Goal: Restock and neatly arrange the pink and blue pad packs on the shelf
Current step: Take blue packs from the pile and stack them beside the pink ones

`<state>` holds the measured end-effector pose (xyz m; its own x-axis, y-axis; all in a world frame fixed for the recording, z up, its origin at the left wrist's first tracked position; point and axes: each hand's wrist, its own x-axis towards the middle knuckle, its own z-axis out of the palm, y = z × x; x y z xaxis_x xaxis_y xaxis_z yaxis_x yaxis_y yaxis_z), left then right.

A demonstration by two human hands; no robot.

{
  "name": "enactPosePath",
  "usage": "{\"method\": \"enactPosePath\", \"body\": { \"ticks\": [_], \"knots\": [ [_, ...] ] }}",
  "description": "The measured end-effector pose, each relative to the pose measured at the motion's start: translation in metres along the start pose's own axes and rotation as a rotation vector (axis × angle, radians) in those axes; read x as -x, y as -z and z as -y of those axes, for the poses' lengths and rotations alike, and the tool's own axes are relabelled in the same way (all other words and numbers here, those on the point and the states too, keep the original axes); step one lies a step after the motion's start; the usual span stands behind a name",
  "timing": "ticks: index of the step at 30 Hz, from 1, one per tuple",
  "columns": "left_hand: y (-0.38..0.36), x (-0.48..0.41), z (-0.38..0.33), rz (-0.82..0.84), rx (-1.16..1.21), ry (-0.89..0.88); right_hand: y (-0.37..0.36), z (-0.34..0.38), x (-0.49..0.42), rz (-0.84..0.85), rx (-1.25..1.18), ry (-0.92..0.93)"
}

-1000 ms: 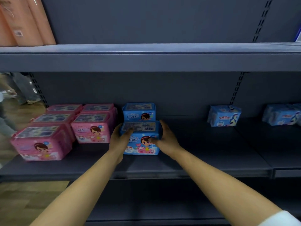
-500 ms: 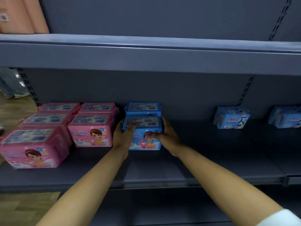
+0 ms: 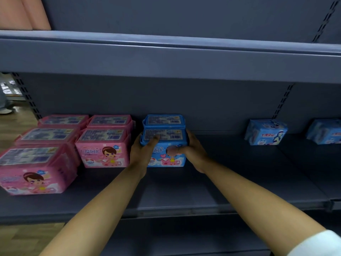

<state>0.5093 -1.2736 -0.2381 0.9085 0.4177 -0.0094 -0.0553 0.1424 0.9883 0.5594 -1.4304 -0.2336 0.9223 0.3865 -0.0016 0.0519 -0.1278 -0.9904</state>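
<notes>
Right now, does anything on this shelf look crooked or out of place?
Yes. The front pink pack at far left sits turned at an angle, out of line with the pink packs behind it. The small blue pack on the right also sits askew. Both hands square the front blue pack.

Dark grey shelf (image 3: 239,182), pink pad packs (image 3: 103,148) in rows at left, two blue pad packs (image 3: 164,143) beside them, lighter blue packs (image 3: 265,133) well apart at right.

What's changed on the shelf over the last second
Both hands, left hand and right hand, slid the front blue pack back until it sits against the rear blue pack. They still grip it. The pink packs stayed put.
</notes>
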Motion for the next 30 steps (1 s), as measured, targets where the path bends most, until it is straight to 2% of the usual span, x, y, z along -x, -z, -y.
{"method": "enactPosePath", "body": {
  "ticks": [17, 25, 28, 30],
  "knots": [
    [-0.006, -0.013, 0.004, 0.01, -0.029, -0.018, 0.005, 0.006, -0.01, 0.034, -0.014, -0.004],
    [-0.004, -0.008, -0.004, 0.029, -0.055, 0.045, 0.003, 0.011, -0.003, 0.005, -0.008, 0.022],
    [-0.004, -0.007, -0.009, -0.029, -0.218, -0.073, 0.003, 0.014, -0.001, -0.045, 0.171, 0.079],
    [-0.003, -0.009, -0.012, -0.042, -0.444, -0.241, 0.003, 0.014, -0.001, -0.084, 0.474, 0.187]
  ]
}}
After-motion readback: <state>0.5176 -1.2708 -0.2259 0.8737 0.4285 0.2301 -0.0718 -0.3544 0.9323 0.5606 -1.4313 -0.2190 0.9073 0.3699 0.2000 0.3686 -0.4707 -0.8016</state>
